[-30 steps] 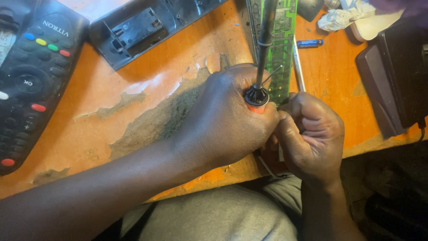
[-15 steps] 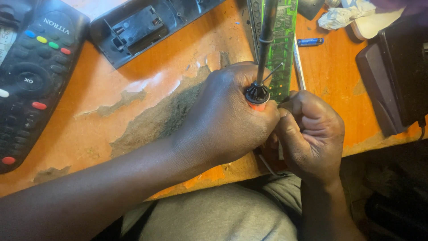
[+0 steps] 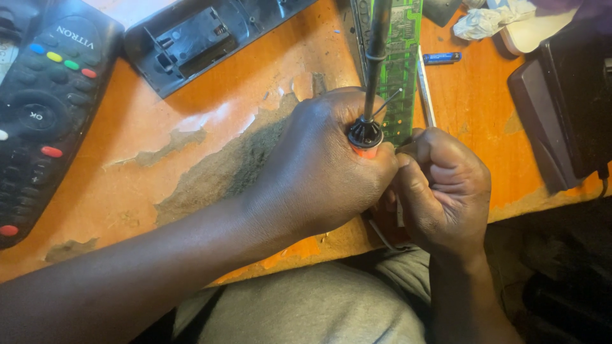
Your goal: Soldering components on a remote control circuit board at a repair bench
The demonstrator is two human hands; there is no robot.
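Soldering looks under way: the left hand [image 3: 319, 172] grips a black-shafted, orange-handled soldering iron [image 3: 373, 70] over the green circuit board [image 3: 401, 57] on the worn orange surface [image 3: 191, 146], the right hand [image 3: 446, 191] pinches thin wire [image 3: 387, 102]; next, steady tip contact.

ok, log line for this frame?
left hand: grips soldering iron | right hand: closed on thin wire | iron over green circuit board | orange table

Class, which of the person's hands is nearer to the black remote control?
Left. The left hand grips the soldering iron mid-table, closer to the remote control; the right hand sits beyond it, farther away.
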